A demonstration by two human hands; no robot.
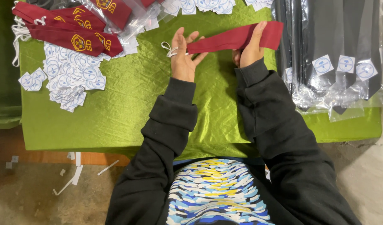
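Two hands [183, 58] share one red tie [237, 37]; three crested red ties [70, 37] at ten o'clock; three stickered black ties [346, 46] at two o'clock.

Maroon tie [237, 37], green cloth [129, 96], black sleeves [170, 125].

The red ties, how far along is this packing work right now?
Done, it seems: a row of dark ties already in clear sleeves with round stickers. In hand: one plain red tie stretched between the left hand and right hand. Left: a pile of red crested ties, mostly unbagged, and many loose stickers on the green cloth.
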